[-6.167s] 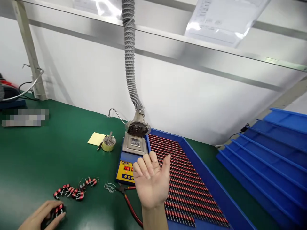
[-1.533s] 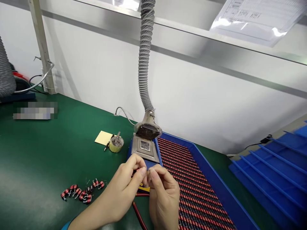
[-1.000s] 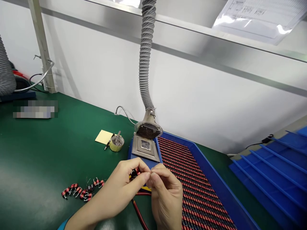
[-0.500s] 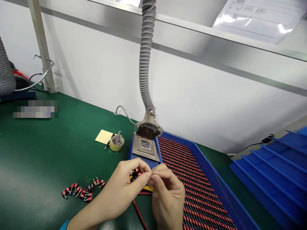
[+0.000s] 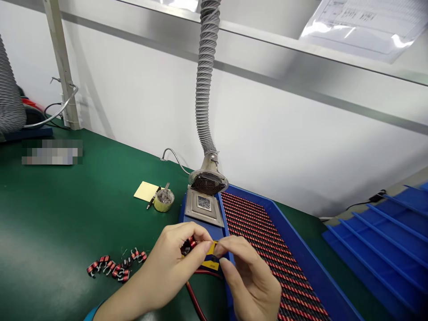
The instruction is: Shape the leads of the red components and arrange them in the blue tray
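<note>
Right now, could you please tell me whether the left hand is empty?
No, the left hand holds a red and black coil visible inside its curled grip.

It is bright, and the light seems to come from above. The white wall turns gray low on the right. A soft shadow falls beside the post. The plastic sleeve has white shine, and the green table has a pale patch. The left hand looks clear. Blurry squares hide something. The edges look stretched.
</note>
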### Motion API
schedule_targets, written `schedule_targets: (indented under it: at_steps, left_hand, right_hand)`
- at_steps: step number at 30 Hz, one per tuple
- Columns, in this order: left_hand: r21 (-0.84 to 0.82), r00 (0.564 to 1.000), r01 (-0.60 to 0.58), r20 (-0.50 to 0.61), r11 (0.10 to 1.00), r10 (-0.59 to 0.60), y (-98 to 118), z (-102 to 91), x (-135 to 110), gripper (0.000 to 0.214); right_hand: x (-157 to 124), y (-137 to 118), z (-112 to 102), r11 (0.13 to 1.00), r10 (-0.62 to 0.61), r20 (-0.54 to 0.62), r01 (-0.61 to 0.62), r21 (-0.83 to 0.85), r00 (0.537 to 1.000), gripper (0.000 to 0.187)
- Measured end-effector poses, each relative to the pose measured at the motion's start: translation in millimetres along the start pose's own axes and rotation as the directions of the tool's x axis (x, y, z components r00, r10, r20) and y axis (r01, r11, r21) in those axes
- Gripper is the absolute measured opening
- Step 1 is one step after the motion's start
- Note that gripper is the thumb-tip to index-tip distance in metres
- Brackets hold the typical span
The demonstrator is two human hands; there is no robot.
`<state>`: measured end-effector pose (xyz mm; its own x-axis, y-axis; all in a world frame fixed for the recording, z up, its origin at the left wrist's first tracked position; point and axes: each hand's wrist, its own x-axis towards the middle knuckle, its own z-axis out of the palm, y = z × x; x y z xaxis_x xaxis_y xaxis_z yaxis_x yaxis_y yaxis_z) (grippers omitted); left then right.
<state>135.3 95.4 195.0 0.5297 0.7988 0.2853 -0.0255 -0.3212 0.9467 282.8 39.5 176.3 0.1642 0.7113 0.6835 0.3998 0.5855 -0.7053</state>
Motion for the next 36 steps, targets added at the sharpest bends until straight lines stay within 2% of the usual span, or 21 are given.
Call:
schedule_targets:
  at_steps: [3, 6, 10, 14, 19, 21, 22, 24, 26, 28, 29, 31, 34, 36]
  left_hand:
    - [0.036, 0.999, -0.021, 0.031, 0.999, 0.019, -1.5, 1.3, -0.2, 0.018]
    - [0.065, 0.996, -0.072, 0.06, 0.995, 0.068, -3.7, 2.7, 0.2, 0.016]
    - [0.084, 0.992, -0.119, 0.055, 0.989, 0.115, -6.2, 3.4, -0.4, 0.016]
    - [0.069, 0.991, -0.119, 0.061, 0.99, 0.115, -7.2, 3.4, -2.3, 0.017]
    - [0.127, 0.979, -0.2, 0.059, 0.971, 0.194, -7.9, 3.3, -1.2, 0.015]
    - [0.243, 0.95, -0.313, 0.072, 0.918, 0.305, -8.9, 3.7, -0.1, 0.016]
    - [0.315, 0.923, -0.382, 0.085, 0.869, 0.375, -9.5, 4.0, 0.3, 0.017]
    - [0.432, 0.861, -0.494, 0.124, 0.754, 0.493, -10.8, 4.6, 0.6, 0.019]
    - [0.469, 0.823, -0.544, 0.135, 0.696, 0.552, -11.1, 5.0, 0.2, 0.02]
    - [0.417, 0.834, -0.53, 0.099, 0.738, 0.543, -10.1, 4.7, -0.9, 0.018]
    - [0.373, 0.85, -0.508, 0.072, 0.776, 0.522, -9.2, 4.4, -1.6, 0.016]
    - [0.276, 0.888, -0.448, 0.029, 0.851, 0.458, -7.4, 3.7, -2.9, 0.014]
    - [0.192, 0.919, -0.389, 0.019, 0.901, 0.393, -6.5, 3.4, -3.9, 0.014]
    - [0.211, 0.91, -0.411, 0.03, 0.887, 0.414, -7.4, 4.2, -3.4, 0.014]
  right_hand:
    - [0.4, 0.8, -0.5, 0.964, -0.138, -0.03, 0.128, -0.232, 0.99, 0.048]
    - [0.9, 5.2, -1.2, 0.893, -0.264, 0.017, 0.251, -0.373, 0.964, 0.046]
    - [0.9, 9.8, -3.0, 0.842, -0.405, 0.016, 0.379, -0.383, 0.914, 0.047]
    - [-0.1, 10.3, -4.9, 0.851, -0.406, 0.04, 0.394, -0.347, 0.913, 0.045]
    - [-1.6, 4.5, -4.2, 0.899, -0.296, 0.071, 0.302, -0.316, 0.953, 0.027]
    - [-2.4, 1.0, -1.6, 0.945, -0.141, 0.063, 0.153, -0.288, 0.988, 0.016]
    - [-2.6, -0.6, 0.1, 0.967, -0.024, 0.053, 0.037, -0.253, 0.998, 0.015]
    - [-2.3, -2.4, 3.5, 0.977, 0.206, 0.041, -0.203, -0.071, 0.978, 0.024]
    - [-1.3, -2.1, 5.3, 0.923, 0.314, 0.063, -0.321, 0.214, 0.947, 0.033]
    - [-0.5, -0.2, 4.4, 0.89, 0.259, 0.021, -0.247, 0.383, 0.966, 0.032]
    - [-0.4, 1.0, 3.1, 0.914, 0.188, -0.023, -0.167, 0.369, 0.982, 0.026]
    - [-1.1, 3.0, -0.2, 0.982, 0.02, -0.072, -0.006, 0.187, 0.997, 0.012]
    - [-3.4, 3.6, -2.3, 0.973, -0.207, -0.039, 0.202, -0.112, 0.978, 0.036]
    - [-4.8, 2.1, -0.6, 0.945, -0.267, -0.02, 0.258, -0.199, 0.963, 0.036]
